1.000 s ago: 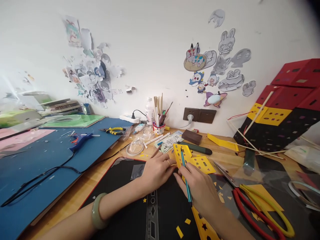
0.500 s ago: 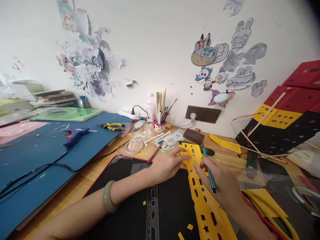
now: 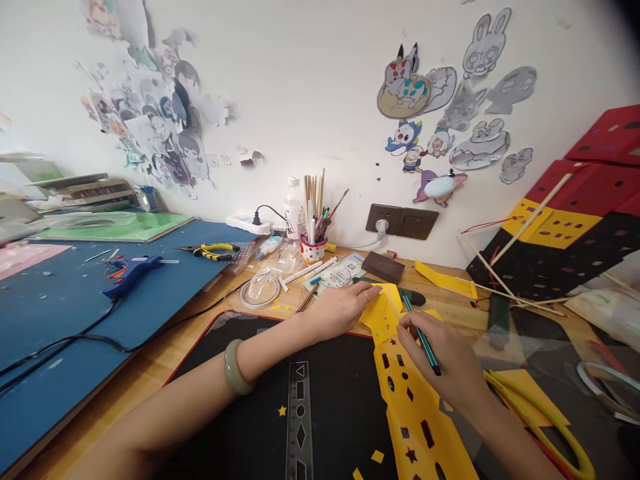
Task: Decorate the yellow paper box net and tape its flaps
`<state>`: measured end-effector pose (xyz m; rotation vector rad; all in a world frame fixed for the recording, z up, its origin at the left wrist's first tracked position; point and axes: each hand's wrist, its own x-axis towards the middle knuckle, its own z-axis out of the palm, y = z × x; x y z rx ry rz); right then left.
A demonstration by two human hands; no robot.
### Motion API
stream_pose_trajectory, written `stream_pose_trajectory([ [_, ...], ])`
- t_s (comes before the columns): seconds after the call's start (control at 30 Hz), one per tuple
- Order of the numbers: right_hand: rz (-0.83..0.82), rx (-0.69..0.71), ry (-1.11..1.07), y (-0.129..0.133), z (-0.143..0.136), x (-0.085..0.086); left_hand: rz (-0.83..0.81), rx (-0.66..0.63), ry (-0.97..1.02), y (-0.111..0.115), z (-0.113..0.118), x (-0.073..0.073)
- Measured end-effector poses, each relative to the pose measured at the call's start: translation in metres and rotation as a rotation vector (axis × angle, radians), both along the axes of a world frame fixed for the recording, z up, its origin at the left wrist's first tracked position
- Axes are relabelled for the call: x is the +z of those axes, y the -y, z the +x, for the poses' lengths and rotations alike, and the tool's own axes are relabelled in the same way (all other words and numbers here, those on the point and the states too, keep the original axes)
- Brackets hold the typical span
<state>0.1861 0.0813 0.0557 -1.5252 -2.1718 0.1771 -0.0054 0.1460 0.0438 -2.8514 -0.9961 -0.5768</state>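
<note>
A long yellow paper strip (image 3: 417, 413) with cut-out stars, diamonds and rectangles runs from the mat's right side to its far edge. My left hand (image 3: 345, 308) has its fingers pressed together on the strip's far end. In my right hand (image 3: 440, 347), closed beside the strip, is a teal pen (image 3: 423, 337), slanting with its lower end toward me. A clear stencil ruler (image 3: 300, 427) lies on the black mat (image 3: 345, 393), near a small yellow star (image 3: 282, 411).
A blue board (image 3: 65, 293) at the left holds a glue gun (image 3: 133, 272) and pliers (image 3: 213, 251). Behind the mat stand a pen cup (image 3: 313, 249) and bottle (image 3: 294, 210). Red, yellow and black boxes (image 3: 565, 223) are at the right, with yellow handles (image 3: 550, 427) nearer.
The view has shifted slightly. My left hand has moved to the far edge of the strip, and that end now looks more folded. The teal pen remains in my right hand.
</note>
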Motion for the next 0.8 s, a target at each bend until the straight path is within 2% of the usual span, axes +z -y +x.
stream_pose_trajectory([
  [0.2,-0.003,-0.021,-0.006,0.001,0.003,-0.001,0.014,0.036,0.015,-0.006,-0.008,0.001],
  [0.33,-0.047,-0.049,-0.002,0.004,0.003,0.001,0.004,-0.002,-0.004,-0.001,-0.02,0.004],
  [0.47,-0.083,-0.051,-0.005,0.008,0.002,0.005,-0.02,-0.014,-0.045,0.01,-0.049,0.008],
  [0.67,-0.063,-0.052,0.035,0.02,-0.009,0.01,-0.053,0.047,-0.143,0.032,-0.103,0.018],
  [0.8,0.036,-0.117,0.131,0.024,-0.011,0.012,-0.06,0.105,-0.169,0.038,-0.115,0.023],
])
